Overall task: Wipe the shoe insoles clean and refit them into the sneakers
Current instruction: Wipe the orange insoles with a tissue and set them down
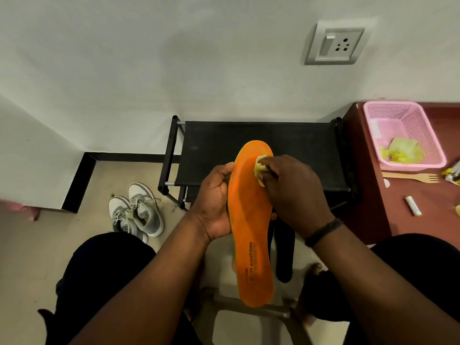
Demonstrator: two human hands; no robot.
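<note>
Wiping is underway on 1 orange insole (pixel 251 220), held up over the lap; judged mid-task, since the 2 sneakers (pixel 135 212) stand on the floor, refit pending. Left hand (pixel 215 202) grips its left edge, fingers curled behind. Right hand (pixel 293 192) pinches a yellow cloth (pixel 258 168) against the forefoot.

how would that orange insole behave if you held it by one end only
The orange insole looks thin and foamy, so probably light and bendy; the left hand grips its middle. Its matte surface likely isn't slippery.
</note>
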